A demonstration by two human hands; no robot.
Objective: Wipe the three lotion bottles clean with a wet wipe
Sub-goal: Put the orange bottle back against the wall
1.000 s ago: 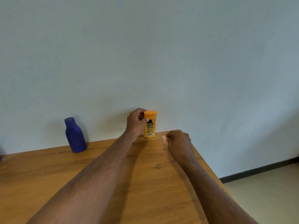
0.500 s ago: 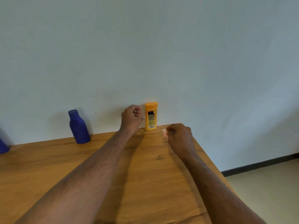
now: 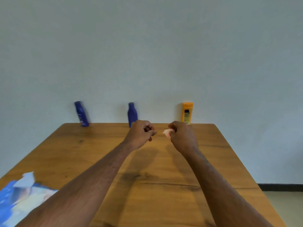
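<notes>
Head view, the only one: three bottles stand in a row along the far edge of the desk (image 3: 164,185), close to the wall. Left blue bottle (image 3: 81,114) looks tilted, though that may be lens distortion. Middle blue bottle (image 3: 132,113) is upright, its base hidden behind the left hand (image 3: 141,134). Orange bottle (image 3: 187,113) is upright at the right, just behind the right hand (image 3: 182,136).

Right hand pinches a small wad of wet wipe (image 3: 167,132), only a corner poking out of the fingers. Left hand is curled with nothing visible in it; both hands are over the desk, well in front of the bottles, touching none of them. Blue-and-white wipe pack (image 3: 21,195) lies at the near-left corner, blurred.

Can't tell from this frame which bottles are already clean.

Risks as I read them:
- Bottles are tall, narrow and light-looking. A one-handed wipe without the other hand steadying could tip one over.
- Left blue bottle is the worst case if the tilt is real: a nudge could send it against the wall or over.
- The wipe is bunched very small. Little contact area, so patches get missed, and bare fingers may smear the surface.
- Reaching for the left bottle, a forearm could clip the middle one.
- A wet bottle may slip in the grip when lifted.
</notes>
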